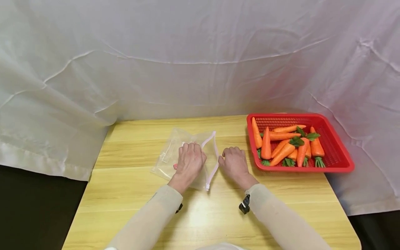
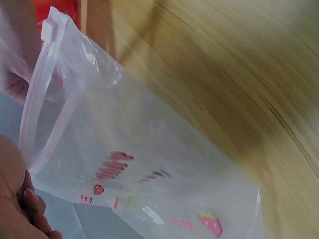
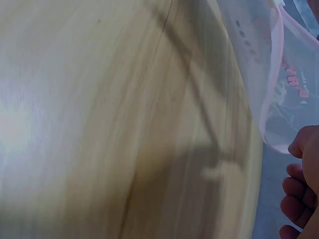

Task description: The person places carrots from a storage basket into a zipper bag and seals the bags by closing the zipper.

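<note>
A clear plastic zip bag (image 1: 167, 158) lies over the tabletop, its mouth turned to the right and its two pale pink zip strips (image 1: 215, 147) spread apart. The white slider (image 1: 207, 186) sits at the near end of the zip. Strawberry prints (image 2: 210, 224) show on the film in the left wrist view. My left hand (image 1: 190, 163) grips one side of the mouth, fingers curled over the film. Facing it, my right hand (image 1: 235, 163) pinches the other side of the rim, the thumb (image 3: 300, 142) right at the pink strip and the other fingers curled below. Nothing shows inside the bag.
A red plastic basket (image 1: 307, 169) with several carrots (image 1: 282, 153), some with green leaves, stands at the back right of the wooden table (image 1: 125, 194). Grey-white cloth (image 1: 187, 80) hangs behind and along both sides. Black devices (image 1: 244, 204) are strapped to the wrists.
</note>
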`<move>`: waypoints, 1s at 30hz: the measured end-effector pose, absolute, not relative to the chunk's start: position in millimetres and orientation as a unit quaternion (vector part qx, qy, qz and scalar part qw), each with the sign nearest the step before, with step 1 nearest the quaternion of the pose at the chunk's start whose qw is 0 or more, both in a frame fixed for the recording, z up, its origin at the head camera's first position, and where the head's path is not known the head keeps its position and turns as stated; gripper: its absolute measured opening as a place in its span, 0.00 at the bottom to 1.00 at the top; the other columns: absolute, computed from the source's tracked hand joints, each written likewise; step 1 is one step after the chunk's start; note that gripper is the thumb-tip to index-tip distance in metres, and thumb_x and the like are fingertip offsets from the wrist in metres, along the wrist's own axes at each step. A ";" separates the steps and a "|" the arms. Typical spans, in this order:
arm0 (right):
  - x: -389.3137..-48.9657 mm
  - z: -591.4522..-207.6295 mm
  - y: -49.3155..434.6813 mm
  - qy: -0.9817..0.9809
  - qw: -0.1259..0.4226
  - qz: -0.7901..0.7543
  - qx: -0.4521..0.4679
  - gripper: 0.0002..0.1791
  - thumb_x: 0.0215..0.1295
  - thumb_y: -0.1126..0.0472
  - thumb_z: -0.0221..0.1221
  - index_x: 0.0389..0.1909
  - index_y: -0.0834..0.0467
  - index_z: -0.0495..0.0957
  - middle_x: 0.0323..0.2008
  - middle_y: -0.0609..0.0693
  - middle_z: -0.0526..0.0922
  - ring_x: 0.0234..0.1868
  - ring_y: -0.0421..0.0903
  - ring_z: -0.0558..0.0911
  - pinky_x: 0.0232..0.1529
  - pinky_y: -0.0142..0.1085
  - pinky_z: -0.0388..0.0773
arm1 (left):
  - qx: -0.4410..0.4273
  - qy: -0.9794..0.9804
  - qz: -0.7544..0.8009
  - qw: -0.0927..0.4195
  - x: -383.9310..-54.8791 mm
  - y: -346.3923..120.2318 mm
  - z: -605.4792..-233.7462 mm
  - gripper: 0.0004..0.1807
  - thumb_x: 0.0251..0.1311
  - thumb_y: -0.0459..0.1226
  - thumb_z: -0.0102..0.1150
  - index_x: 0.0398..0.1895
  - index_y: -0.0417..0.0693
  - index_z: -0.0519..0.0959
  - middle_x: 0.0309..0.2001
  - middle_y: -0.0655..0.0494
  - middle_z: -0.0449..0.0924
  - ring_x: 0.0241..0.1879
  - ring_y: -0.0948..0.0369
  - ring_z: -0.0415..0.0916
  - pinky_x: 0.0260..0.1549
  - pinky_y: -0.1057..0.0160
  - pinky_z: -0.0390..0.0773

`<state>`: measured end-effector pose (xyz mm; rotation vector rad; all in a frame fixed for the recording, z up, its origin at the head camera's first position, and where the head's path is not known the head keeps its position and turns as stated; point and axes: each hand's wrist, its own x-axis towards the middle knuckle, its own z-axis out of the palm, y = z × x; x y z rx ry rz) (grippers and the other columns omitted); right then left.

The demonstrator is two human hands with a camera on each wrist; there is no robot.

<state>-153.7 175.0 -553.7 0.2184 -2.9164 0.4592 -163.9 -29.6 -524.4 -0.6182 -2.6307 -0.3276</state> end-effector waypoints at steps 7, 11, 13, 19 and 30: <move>-158.4 -539.7 190.1 -0.976 0.148 0.116 0.110 0.12 0.70 0.54 0.62 0.40 0.61 0.81 0.37 0.56 0.82 0.42 0.58 0.78 0.45 0.50 0.71 | -0.192 -0.951 -0.155 0.185 -164.8 -31.6 -519.3 0.11 0.70 0.36 0.52 0.27 0.45 0.69 0.26 0.54 0.65 0.33 0.52 0.61 0.39 0.56 0.65; -163.5 -530.2 202.9 -0.972 0.178 0.092 0.120 0.13 0.69 0.55 0.61 0.40 0.63 0.82 0.37 0.57 0.83 0.42 0.59 0.78 0.43 0.51 0.71 | -0.179 -0.957 -0.159 0.165 -165.1 -32.6 -516.9 0.11 0.72 0.37 0.51 0.28 0.45 0.69 0.27 0.53 0.66 0.33 0.51 0.61 0.39 0.55 0.66; -167.1 -526.1 213.4 -0.971 0.189 0.079 0.126 0.14 0.69 0.55 0.60 0.40 0.64 0.81 0.37 0.58 0.83 0.42 0.60 0.78 0.43 0.52 0.72 | -0.175 -0.959 -0.163 0.152 -164.9 -33.1 -515.8 0.11 0.72 0.37 0.50 0.29 0.45 0.69 0.27 0.53 0.66 0.34 0.51 0.61 0.40 0.55 0.65; -175.8 -511.1 266.3 -0.973 0.198 0.052 0.108 0.14 0.70 0.55 0.60 0.38 0.64 0.78 0.37 0.61 0.80 0.43 0.64 0.77 0.44 0.59 0.72 | -0.160 -0.963 -0.180 0.119 -164.0 -34.4 -511.6 0.11 0.74 0.37 0.48 0.30 0.45 0.68 0.27 0.53 0.65 0.34 0.51 0.60 0.40 0.55 0.63; -172.1 -514.9 335.1 -0.997 0.074 0.033 -0.012 0.25 0.72 0.50 0.60 0.44 0.73 0.77 0.44 0.73 0.80 0.48 0.71 0.75 0.47 0.67 0.72 | -0.152 -0.964 -0.187 0.115 -164.4 -31.8 -510.8 0.12 0.74 0.37 0.47 0.29 0.45 0.68 0.27 0.53 0.64 0.34 0.51 0.59 0.39 0.56 0.63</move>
